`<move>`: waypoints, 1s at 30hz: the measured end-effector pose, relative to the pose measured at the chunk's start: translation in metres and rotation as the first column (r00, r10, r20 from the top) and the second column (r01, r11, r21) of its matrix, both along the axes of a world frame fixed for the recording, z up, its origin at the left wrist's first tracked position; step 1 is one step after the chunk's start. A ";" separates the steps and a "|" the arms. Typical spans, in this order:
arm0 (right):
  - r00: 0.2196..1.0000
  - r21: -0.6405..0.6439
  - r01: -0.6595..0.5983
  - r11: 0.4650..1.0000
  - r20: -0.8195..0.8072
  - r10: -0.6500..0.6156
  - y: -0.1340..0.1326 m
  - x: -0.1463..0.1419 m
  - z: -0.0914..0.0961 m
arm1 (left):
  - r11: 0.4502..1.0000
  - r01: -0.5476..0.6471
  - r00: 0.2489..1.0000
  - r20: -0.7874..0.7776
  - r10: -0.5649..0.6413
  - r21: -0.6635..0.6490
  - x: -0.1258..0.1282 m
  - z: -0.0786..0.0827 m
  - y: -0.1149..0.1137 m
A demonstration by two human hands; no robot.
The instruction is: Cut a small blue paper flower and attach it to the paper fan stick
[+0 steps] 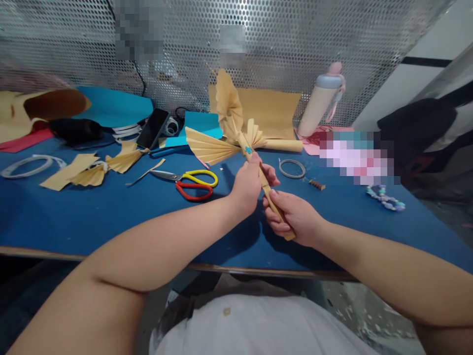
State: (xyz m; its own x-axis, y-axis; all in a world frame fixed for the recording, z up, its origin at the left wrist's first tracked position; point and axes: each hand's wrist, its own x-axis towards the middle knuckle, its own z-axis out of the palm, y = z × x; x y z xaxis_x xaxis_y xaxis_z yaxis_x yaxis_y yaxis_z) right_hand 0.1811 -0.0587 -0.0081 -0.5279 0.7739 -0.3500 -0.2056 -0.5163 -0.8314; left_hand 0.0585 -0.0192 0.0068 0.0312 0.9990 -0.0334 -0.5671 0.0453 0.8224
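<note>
My left hand (246, 185) pinches a tan paper stick (271, 202) near its top, just under a small blue paper piece (248, 150). My right hand (291, 217) wraps around the stick's lower part, whose end shows below my fingers. Pleated tan paper fans (210, 147) spread from the stick's top, one pointing left and a taller one (227, 98) rising toward the back. A smaller fan (254, 135) sits to the right. Red-and-yellow-handled scissors (185, 180) lie on the blue-covered table (111, 217) left of my hands.
Left of the scissors lie smaller pleated paper pieces (123, 160), a tan strip (68, 171) and a white tape roll (31, 165). A phone (153, 128) and blue paper (114, 106) lie behind. A bottle (320, 101) stands before a perforated metal sheet (295, 49).
</note>
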 end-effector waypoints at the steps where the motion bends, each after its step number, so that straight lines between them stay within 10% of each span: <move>1: 1.000 0.004 0.002 1.000 0.000 -0.002 0.000 0.000 0.000 | 1.000 0.007 1.000 -0.004 -0.007 -0.004 0.001 0.000 -0.002; 30: 0.998 0.049 0.056 0.997 0.000 -0.056 -0.001 -0.001 -0.006 | 0.997 -0.070 0.997 -0.041 0.071 0.028 0.004 -0.003 0.001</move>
State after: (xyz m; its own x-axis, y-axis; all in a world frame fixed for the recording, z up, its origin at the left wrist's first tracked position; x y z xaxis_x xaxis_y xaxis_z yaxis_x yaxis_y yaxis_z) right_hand 0.1803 -0.0595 -0.0141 -0.4830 0.8184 -0.3113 -0.2322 -0.4625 -0.8557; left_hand 0.0625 -0.0186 0.0035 -0.0399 0.9992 -0.0068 -0.5331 -0.0155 0.8459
